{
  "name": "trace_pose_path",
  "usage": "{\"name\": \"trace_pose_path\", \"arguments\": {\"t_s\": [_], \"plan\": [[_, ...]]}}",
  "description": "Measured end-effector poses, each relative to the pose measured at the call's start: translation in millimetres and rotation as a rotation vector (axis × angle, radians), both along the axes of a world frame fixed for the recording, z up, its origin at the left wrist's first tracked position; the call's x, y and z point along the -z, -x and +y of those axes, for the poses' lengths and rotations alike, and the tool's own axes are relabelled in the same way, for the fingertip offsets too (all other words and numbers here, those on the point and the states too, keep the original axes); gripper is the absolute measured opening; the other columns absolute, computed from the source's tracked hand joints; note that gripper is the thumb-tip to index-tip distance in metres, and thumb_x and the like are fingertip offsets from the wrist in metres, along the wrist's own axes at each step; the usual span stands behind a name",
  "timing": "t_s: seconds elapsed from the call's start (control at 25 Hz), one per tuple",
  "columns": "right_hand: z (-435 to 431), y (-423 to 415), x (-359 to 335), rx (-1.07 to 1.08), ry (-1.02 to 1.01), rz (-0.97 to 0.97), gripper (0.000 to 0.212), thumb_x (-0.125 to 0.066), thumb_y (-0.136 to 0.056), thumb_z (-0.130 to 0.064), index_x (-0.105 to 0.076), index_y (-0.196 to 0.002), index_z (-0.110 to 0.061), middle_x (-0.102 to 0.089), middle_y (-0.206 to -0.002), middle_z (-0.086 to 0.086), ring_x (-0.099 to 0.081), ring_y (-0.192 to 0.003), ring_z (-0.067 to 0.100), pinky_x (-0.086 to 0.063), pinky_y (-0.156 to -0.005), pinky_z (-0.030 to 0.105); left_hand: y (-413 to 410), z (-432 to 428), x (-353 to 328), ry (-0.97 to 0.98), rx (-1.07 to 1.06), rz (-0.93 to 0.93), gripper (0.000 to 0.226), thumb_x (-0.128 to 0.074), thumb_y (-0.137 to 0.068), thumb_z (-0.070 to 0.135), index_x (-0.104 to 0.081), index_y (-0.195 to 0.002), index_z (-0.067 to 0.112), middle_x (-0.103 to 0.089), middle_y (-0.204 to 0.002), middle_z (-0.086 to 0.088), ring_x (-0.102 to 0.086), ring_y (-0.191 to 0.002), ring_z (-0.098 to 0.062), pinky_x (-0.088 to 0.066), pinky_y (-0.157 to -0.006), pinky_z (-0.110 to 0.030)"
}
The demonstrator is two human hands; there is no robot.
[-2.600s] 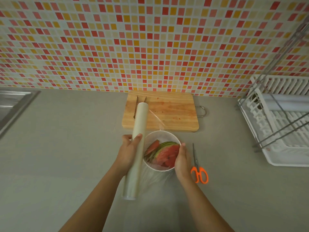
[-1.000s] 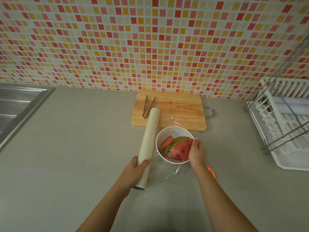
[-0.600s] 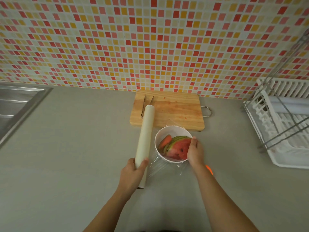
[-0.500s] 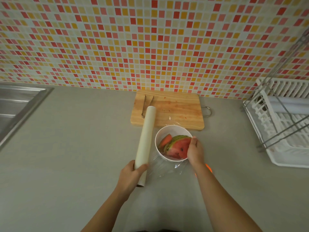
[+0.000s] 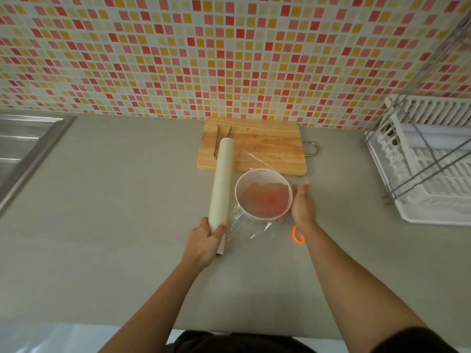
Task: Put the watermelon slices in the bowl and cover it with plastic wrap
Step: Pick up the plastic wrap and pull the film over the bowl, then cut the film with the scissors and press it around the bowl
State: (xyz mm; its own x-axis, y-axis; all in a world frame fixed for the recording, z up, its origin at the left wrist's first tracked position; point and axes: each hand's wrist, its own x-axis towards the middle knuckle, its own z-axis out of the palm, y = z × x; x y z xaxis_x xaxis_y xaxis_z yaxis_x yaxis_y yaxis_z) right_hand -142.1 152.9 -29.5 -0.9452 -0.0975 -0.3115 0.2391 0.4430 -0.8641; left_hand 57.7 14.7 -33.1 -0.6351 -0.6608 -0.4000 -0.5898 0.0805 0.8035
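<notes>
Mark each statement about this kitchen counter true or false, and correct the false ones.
1. The left hand grips the near end of the wrap roll. True.
2. The bowl sits on the cutting board. False: it stands on the counter, just in front of the board.
3. Tongs lie on the board. True.
4. The right hand holds the scissors. False: it is open beside the bowl; an orange scissor handle shows on the counter by the wrist.
5. The dish rack stands to the left of the bowl. False: it is at the right; the sink is at the left.
</notes>
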Motion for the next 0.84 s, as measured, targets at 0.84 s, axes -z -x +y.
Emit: {"name": "trace_pose_path", "arguments": {"t_s": [0.84], "plan": [[54,-57,-26,-0.329,-0.213,0.227,0.032,-0.050,-0.094,-0.025,-0.055,-0.122,-0.010,-0.066,-0.106,0.015,-0.061,-0.097,0.030,-0.043,-0.081,0.033,1,9,-7,0.019,-0.044,0.029,0.048,-0.045,-0.092,0.049,-0.053,-0.104,0.004,-0.057,-0.094,-0.014,-0.064,-0.078,-0.033,-0.059,-0.054,-0.043]]}}
